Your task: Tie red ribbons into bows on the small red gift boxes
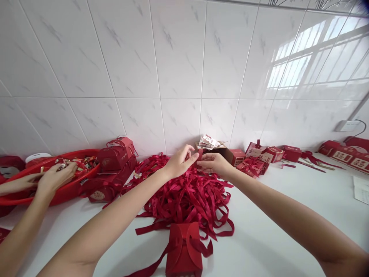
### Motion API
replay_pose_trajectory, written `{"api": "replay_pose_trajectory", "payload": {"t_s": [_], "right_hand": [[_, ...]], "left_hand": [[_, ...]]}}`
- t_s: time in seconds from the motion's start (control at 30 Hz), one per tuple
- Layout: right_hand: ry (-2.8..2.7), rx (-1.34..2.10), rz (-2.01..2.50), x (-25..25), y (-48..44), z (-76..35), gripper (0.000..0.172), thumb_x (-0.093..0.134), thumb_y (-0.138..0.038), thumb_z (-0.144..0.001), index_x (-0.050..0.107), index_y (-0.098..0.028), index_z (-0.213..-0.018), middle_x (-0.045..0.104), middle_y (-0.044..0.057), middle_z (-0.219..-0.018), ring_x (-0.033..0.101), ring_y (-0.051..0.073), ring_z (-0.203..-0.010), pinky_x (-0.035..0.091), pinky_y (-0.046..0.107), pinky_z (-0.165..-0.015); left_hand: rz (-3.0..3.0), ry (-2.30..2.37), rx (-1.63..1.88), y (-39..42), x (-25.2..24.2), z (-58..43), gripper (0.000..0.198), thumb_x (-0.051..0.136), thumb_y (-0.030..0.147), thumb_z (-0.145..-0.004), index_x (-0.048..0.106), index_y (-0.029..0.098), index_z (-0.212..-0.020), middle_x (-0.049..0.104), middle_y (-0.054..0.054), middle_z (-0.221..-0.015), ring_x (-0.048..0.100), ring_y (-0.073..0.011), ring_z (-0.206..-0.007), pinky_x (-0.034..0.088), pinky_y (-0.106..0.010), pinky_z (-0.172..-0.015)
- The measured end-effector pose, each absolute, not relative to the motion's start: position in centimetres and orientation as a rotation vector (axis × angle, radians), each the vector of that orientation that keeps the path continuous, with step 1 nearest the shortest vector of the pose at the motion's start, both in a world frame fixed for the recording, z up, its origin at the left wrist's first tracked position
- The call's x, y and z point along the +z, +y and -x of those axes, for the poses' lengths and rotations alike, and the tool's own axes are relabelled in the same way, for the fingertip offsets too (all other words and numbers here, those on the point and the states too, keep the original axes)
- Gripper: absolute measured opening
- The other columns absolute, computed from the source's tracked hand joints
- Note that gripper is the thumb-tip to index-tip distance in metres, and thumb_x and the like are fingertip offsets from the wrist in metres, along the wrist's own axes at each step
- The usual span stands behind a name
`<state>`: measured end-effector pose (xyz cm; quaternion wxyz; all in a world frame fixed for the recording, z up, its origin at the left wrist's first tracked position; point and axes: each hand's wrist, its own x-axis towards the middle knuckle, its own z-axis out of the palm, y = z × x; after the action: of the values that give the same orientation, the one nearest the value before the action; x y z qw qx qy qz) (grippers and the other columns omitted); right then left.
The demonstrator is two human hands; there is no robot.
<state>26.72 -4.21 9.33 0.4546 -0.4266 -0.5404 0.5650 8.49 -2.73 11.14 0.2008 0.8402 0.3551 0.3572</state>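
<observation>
My left hand (181,161) and my right hand (215,163) meet above a heap of dark red ribbons (187,196). Between their fingertips is a small red strip (200,153); whether it is ribbon or card I cannot tell. Both hands are closed, thumbs and fingers pinched at the strip. Just behind them, an open cardboard box (226,153) carries a stack of printed cards (209,141). Nearest to me stands a red gift box (183,250) with curved flaps and a ribbon threaded through its top, its ends loose.
At the left, another person's hands (57,177) reach into a red basin (86,184) of wrapped sweets. Red boxes (115,157) are stacked beside it. Along the tiled wall at right lie more red boxes (291,153), a bow-tied box (252,166) and scissors-like tools (313,165).
</observation>
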Motion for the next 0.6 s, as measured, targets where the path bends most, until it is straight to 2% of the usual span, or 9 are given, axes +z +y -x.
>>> {"api": "replay_pose_trajectory", "payload": {"t_s": [0.1,0.17,0.23,0.33,0.47,0.6], "right_hand": [[-1.240,1.514,0.980,9.3,-4.0,-26.6,0.027,0.084,-0.028,-0.062,0.065,-0.017,-0.077,0.068,0.000,-0.067,0.069,0.013,-0.066,0.055,0.022,-0.061],[-1.209,1.569,0.917,9.3,-3.9,-26.4,0.032,0.085,-0.033,-0.059,0.065,-0.017,-0.078,0.069,0.001,-0.071,0.069,0.014,-0.071,0.055,0.023,-0.064],[-1.204,1.604,0.867,9.2,-3.8,-26.2,0.036,0.087,-0.035,-0.056,0.068,-0.015,-0.080,0.071,0.003,-0.076,0.069,0.015,-0.075,0.055,0.024,-0.067],[-1.191,1.615,0.839,8.6,-3.7,-25.9,0.041,0.089,-0.031,-0.052,0.070,-0.015,-0.084,0.071,0.002,-0.077,0.067,0.013,-0.072,0.054,0.024,-0.071],[-1.161,1.610,0.847,7.7,-3.0,-25.7,0.043,0.091,-0.026,-0.047,0.068,-0.017,-0.082,0.069,-0.001,-0.071,0.068,0.012,-0.068,0.054,0.025,-0.070],[-1.148,1.625,0.837,7.1,-2.1,-25.6,0.040,0.089,-0.024,-0.051,0.066,-0.017,-0.082,0.070,0.000,-0.071,0.069,0.014,-0.068,0.054,0.026,-0.072]], "left_hand": [[-2.466,0.853,1.031,-3.1,10.7,-8.8,0.068,0.056,0.055,-0.082,0.038,0.017,-0.136,0.057,-0.012,-0.115,0.048,-0.0274,-0.111,0.037,-0.043,-0.100],[-2.516,0.754,1.012,-3.1,10.2,-9.1,0.084,0.056,0.058,-0.082,0.022,0.018,-0.148,0.049,-0.016,-0.133,0.038,-0.0313,-0.123,0.030,-0.048,-0.105],[-2.501,0.719,0.972,-3.0,9.6,-9.3,0.091,0.051,0.063,-0.083,0.009,0.020,-0.152,0.041,-0.017,-0.142,0.033,-0.0344,-0.129,0.025,-0.053,-0.108],[-2.350,0.753,0.903,-3.0,9.1,-9.3,0.099,0.047,0.071,-0.081,-0.001,0.023,-0.153,0.036,-0.017,-0.147,0.025,-0.0359,-0.136,0.016,-0.057,-0.111],[-2.025,0.749,0.799,-2.6,8.9,-9.0,0.097,0.041,0.076,-0.079,-0.003,0.029,-0.152,0.023,-0.013,-0.155,0.015,-0.0340,-0.143,0.017,-0.056,-0.113],[-1.809,0.709,0.795,-1.6,8.5,-9.2,0.082,0.036,0.074,-0.083,0.009,0.036,-0.151,0.031,-0.005,-0.155,0.019,-0.0308,-0.144,0.021,-0.052,-0.114]]}}
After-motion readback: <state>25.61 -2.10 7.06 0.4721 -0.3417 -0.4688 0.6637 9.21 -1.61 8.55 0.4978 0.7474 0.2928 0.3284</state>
